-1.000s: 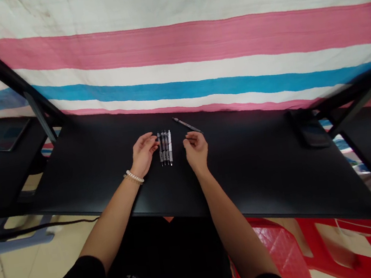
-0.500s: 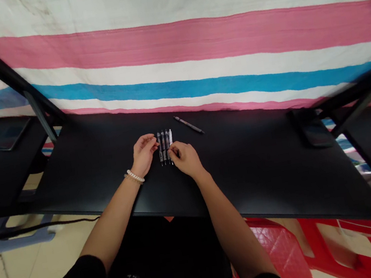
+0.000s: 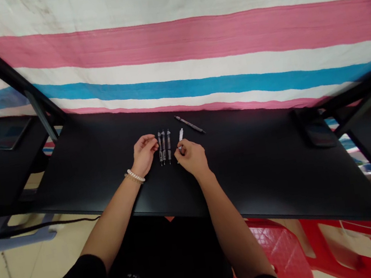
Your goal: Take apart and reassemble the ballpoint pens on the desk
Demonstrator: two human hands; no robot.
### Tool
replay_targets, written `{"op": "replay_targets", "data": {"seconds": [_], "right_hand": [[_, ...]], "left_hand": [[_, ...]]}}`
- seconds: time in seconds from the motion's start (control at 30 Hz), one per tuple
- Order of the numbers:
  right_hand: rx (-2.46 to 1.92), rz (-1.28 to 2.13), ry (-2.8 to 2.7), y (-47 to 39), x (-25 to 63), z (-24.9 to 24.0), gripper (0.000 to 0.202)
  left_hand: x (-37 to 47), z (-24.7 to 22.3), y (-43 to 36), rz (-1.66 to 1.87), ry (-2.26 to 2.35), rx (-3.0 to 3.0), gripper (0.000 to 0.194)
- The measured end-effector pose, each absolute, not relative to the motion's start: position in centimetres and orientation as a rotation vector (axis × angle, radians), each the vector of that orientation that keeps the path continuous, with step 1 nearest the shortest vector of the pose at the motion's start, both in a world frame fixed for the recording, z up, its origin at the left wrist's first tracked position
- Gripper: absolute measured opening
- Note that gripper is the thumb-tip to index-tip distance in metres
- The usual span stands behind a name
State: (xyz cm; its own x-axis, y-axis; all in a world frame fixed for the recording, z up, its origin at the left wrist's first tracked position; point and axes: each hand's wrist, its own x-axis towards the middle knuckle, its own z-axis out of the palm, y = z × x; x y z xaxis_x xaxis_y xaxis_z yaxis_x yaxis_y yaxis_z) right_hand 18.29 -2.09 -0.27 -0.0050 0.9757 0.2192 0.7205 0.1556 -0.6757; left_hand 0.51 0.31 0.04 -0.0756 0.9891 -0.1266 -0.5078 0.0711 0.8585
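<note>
Three dark pens [image 3: 164,147] stand side by side on the black table [image 3: 102,147], the rightmost slightly apart from the other two. Just left of them rests my left hand [image 3: 145,153], fingers apart and curved, holding nothing. To their right, my right hand [image 3: 191,156] pinches a white pen [image 3: 181,134], whose upper end sticks out past the fingers; its lower part is mostly hidden by the hand. Another dark pen [image 3: 190,124] lies slanted farther back on the table.
A dark phone-like object [image 3: 318,129] lies at the table's right end. Another flat dark device [image 3: 14,134] is on the neighbouring table at left. Striped cloth hangs behind the table, between black metal supports. Red plastic stools [image 3: 280,250] stand below the front edge.
My right hand has moved right with the white pen, away from the row of dark pens. A gap now shows beside the rightmost dark pen. My left hand has barely moved.
</note>
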Motion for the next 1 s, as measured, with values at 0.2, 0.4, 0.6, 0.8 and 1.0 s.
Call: {"op": "replay_targets", "data": {"seconds": [0.2,0.4,0.6,0.8,1.0], "right_hand": [[-1.502,0.677,-1.495,-1.9,18.3,-0.6,0.008],[-1.145,1.239,-1.164,-2.2,17.2,0.2,0.035],[-1.108,1.259,-1.292,-2.2,17.4,0.3,0.042],[-1.186,1.202,-1.434,-1.9,17.6,-0.1,0.057],[-1.191,1.097,-1.376,-1.8,17.3,-0.9,0.044]], "left_hand": [[0.5,0.2,0.2,1.392,0.931,0.702,0.012],[0.4,0.5,0.0,1.375,0.869,0.68,0.033],[0.0,0.8,-0.2,1.341,0.814,0.703,0.031],[0.1,0.8,-0.2,1.384,0.813,0.701,0.03],[0.3,0.4,-0.2,1.396,0.892,0.723,0.037]]}}
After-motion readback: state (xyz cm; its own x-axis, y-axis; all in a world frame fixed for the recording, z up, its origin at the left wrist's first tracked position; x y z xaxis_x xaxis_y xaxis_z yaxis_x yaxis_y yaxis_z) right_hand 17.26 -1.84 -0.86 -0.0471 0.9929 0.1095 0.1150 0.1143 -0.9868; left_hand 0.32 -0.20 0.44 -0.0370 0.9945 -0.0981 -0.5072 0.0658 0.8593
